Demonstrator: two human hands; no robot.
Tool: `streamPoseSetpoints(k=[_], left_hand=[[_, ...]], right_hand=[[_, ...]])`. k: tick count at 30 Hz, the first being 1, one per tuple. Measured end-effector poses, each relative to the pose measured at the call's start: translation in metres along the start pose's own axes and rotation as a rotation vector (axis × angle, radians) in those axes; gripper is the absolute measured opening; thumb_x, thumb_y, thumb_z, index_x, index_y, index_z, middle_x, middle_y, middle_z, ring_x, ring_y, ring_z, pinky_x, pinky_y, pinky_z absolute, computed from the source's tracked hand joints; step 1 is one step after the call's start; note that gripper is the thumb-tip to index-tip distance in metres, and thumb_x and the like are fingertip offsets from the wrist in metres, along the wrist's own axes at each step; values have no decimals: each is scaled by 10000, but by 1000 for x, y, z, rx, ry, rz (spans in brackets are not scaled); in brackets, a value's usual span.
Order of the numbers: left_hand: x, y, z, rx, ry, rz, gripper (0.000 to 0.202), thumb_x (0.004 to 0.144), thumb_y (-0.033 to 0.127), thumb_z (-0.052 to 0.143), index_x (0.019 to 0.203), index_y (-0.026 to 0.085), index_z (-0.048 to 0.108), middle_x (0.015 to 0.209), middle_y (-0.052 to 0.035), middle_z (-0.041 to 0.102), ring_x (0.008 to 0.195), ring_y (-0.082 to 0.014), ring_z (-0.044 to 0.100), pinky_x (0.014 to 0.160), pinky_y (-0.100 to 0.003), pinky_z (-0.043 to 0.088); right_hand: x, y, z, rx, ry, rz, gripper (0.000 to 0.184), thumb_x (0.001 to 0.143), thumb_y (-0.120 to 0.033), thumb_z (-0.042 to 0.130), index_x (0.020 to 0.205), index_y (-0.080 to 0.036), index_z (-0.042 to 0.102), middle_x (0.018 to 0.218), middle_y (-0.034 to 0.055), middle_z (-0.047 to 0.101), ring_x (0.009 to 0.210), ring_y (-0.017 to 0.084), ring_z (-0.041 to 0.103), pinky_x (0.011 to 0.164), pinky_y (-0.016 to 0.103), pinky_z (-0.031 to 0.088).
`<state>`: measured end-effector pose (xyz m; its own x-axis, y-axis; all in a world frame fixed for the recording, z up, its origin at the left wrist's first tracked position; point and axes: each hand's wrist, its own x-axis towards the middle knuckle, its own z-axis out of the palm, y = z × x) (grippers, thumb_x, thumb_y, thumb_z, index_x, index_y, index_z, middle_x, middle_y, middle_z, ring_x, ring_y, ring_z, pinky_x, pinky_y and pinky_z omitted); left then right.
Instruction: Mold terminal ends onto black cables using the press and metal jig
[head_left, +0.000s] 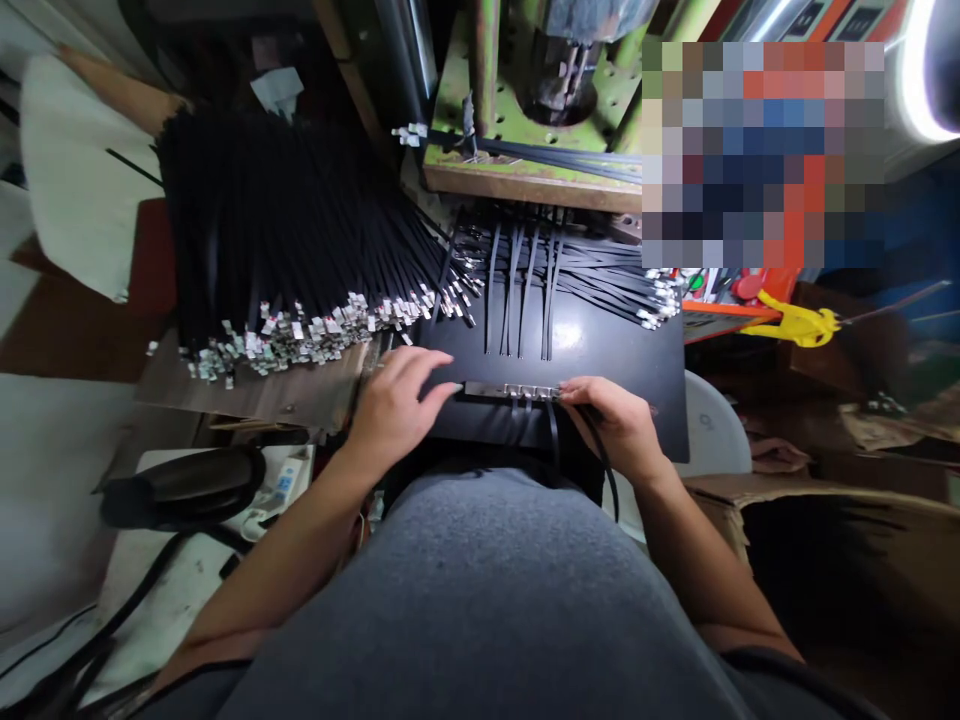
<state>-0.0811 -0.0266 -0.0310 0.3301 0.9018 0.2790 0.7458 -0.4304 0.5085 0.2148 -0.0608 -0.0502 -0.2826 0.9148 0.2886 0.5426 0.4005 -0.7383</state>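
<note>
The left hand (394, 405) sits at 9 o'clock from a long silver metal bar (510, 390) with a row of small shiny bumps. Its fingers are curved and a little spread, and the tip of the first finger touches the left end of the bar. I cannot tell if it grips. The right hand (611, 425) seems to pinch the right end of the bar between thumb and finger. Thin black straps (553, 435) hang down from the bar toward the person's grey shirt (465, 590).

The bar lies near the near edge of a shiny black table (645, 400). At 12 o'clock, a loose bunch of flat black metal strips with silver tips (570, 275) lies on the table. At 10 o'clock sits a big heap of the same black strips (262, 250). Behind them stands a green metal machine (517, 100). A yellow plastic tool (795, 320) lies at 2 o'clock, and a brown cardboard box (825, 520) stands at 4 o'clock.

If a hand slips, the bar could turn and the hanging straps could fall out. The sharp silver tips could poke a finger. A bump could make the big heap slide.
</note>
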Motion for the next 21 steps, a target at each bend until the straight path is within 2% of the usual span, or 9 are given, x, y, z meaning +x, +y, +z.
streamPoseSetpoints(k=[3,5,9,10,12,14,17,19,21], left_hand=[[-7,-18,-11,92,-37,-272,462,812,285,754,1217,195,551,1073,-68,629,891,-189,617,808,-338,532],[-8,-24,-10,54,-107,-351,488,826,247,730,1260,189,515,977,-36,649,784,-154,603,763,-305,515],[-8,-25,-11,-7,-176,-306,323,894,201,600,1216,188,575,876,-9,653,750,-139,604,769,-285,495],[-9,-24,-14,15,-192,-284,281,900,207,580,1178,187,608,896,-17,650,770,-145,609,774,-287,493],[-14,-22,-25,86,-219,-266,245,906,228,546,1121,187,657,936,-31,642,812,-159,615,778,-291,488],[-23,-21,-41,172,-227,-286,261,910,247,520,1110,192,677,942,-34,632,829,-169,615,772,-293,482],[-44,-23,-78,314,-234,-316,279,912,254,496,1109,207,689,900,-24,606,794,-167,599,760,-293,466],[-61,-28,-110,459,-174,-353,269,914,267,506,1100,221,694,897,-18,588,766,-165,576,742,-295,452],[-75,-36,-144,539,-3,-432,276,915,265,514,1136,236,677,944,-21,587,817,-180,565,760,-306,447]], right_hand=[[0,-6,-6,-141,-76,-24,152,945,-174,500,874,-204,631,986,64,700,942,176,670,806,339,568],[8,-6,-16,-165,-123,-25,209,941,-148,459,860,-193,646,954,68,700,905,169,667,778,320,563],[60,2,-40,-23,-557,-9,198,906,-152,508,906,-202,700,886,22,723,801,140,678,742,272,547],[79,2,-39,-33,-613,11,174,897,-164,537,907,-201,706,870,13,726,777,138,675,736,268,536],[118,-3,-23,-129,-559,51,116,874,-202,605,949,-187,691,894,15,723,787,147,665,742,271,512],[150,-14,9,-272,-437,66,253,847,-260,672,1077,-162,632,988,44,706,844,169,650,759,281,495],[172,-32,55,-435,-442,53,411,874,-243,636,1246,-118,514,1103,114,675,894,210,638,772,312,484],[166,-36,58,-476,-468,36,362,887,-167,567,1241,-111,519,1089,132,676,885,228,641,756,324,476],[147,-29,34,-549,-510,29,271,885,-138,531,1150,-121,588,1025,132,682,839,228,644,712,321,465]])
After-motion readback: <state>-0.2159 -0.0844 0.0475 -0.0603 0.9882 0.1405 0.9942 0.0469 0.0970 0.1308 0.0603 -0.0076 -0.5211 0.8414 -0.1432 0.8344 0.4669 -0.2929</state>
